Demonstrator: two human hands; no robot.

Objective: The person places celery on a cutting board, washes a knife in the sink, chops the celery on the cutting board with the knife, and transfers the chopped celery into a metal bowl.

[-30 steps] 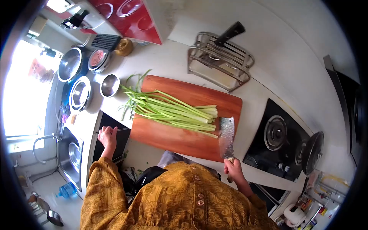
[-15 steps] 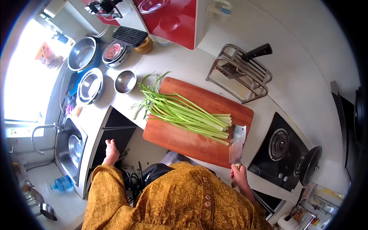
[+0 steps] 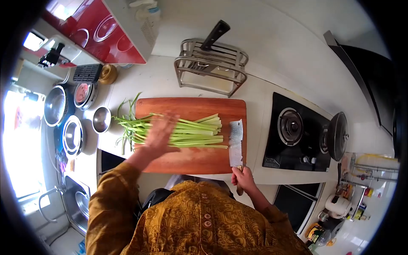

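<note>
I have my right grip (image 3: pixel 243 177) clamped on the cleaver (image 3: pixel 236 142), its blade at the right end of the cutting board (image 3: pixel 187 163). Across the board lie green stalks (image 3: pixel 197 131), leafy ends left; over them my left grip (image 3: pixel 159 135) is blurred, fingers apart. I cannot tell whether it touches.

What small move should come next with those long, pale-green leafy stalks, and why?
Probably the bare left hand should press the long, pale-green stalks together: they end unevenly on the reddish-brown wooden board, and the bare right hand holds the broad silver metal cleaver just beyond those ends.
</note>
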